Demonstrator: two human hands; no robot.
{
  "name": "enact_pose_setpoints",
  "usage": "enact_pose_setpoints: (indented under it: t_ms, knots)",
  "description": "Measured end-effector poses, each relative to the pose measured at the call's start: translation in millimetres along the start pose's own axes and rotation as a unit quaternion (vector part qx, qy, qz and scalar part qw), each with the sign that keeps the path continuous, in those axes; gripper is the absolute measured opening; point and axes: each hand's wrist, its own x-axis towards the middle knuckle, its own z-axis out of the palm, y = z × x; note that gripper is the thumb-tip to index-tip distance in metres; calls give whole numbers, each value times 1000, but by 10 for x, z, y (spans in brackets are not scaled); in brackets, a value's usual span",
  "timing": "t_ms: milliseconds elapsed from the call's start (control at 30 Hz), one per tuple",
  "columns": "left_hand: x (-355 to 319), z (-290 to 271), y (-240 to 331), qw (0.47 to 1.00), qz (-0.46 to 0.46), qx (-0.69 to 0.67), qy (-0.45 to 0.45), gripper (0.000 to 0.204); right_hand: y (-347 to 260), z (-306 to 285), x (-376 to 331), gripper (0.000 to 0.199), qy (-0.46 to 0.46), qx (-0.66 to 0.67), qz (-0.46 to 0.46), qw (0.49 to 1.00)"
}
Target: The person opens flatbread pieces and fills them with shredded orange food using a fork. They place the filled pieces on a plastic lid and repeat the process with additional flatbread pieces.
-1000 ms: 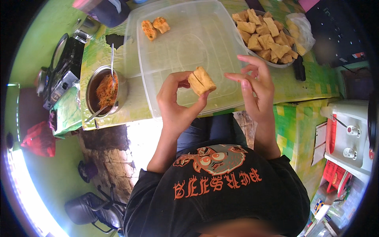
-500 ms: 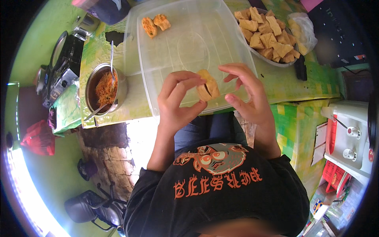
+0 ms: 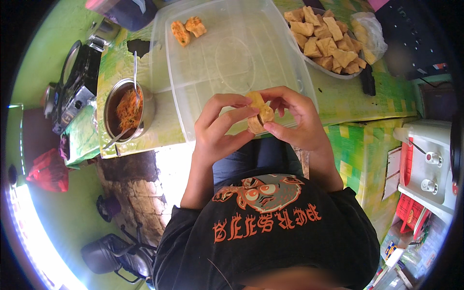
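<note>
Fingers (image 3: 224, 103) of the left hand (image 3: 211, 129) are closed on a tofu piece (image 3: 267, 113), its index and middle fingertips lying across the near face and the thumb set underneath. Opposite them, the right hand (image 3: 300, 126) grips the same piece, thumb at its lower right edge and the other fingers curled around its far side. A dark slit shows in the tofu, though the fingertips overlap it and I cannot tell how deep it runs. Piece and hands are above the near edge of a clear tray (image 3: 273, 58), which lies on the green and yellow surface (image 3: 340, 99). Two golden chunks (image 3: 181, 34) with orange on them sit side by side, touching, near the tray's far left corner. Left of the tray stands a metal pot (image 3: 150, 113) of orange shreds (image 3: 128, 108), with a fork (image 3: 136, 72) and a second handle (image 3: 116, 138) leaning out over the rim. Beyond the right hand, a bowl (image 3: 333, 76) is heaped with more tofu (image 3: 321, 41), and a pale plastic bag (image 3: 372, 41) is just beside it. Farther left is a black stove (image 3: 75, 104).
</note>
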Motion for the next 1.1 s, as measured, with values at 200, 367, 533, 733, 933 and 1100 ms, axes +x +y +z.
enact_pose_setpoints:
  t_ms: [200, 367, 533, 733, 933, 1100]
  knots:
    - [3, -74, 53, 997, -56, 47, -14, 39, -20, -341, -2, 45, 122, -140, -60, 981]
    - [-36, -194, 1, 990, -104, 100, -6, 39, 28, -1107, 69, 42, 300, -417, -90, 853]
    - [-87, -172, -8, 988, -113, 106, -19, 40, 206, -1856, 335, 39, 371, -511, -91, 770]
    - [-65, -175, -3, 988, -107, 111, -24, 38, 254, -1921, 558, 34, 272, -596, 2, 756]
    - [-73, -173, -6, 987, -111, 115, -24, 37, 35, -1701, 778, 28, 145, -543, -6, 827]
    - [-70, -178, -7, 987, -107, 112, -31, 37, 171, -1468, 992, 27, 38, -630, 43, 774]
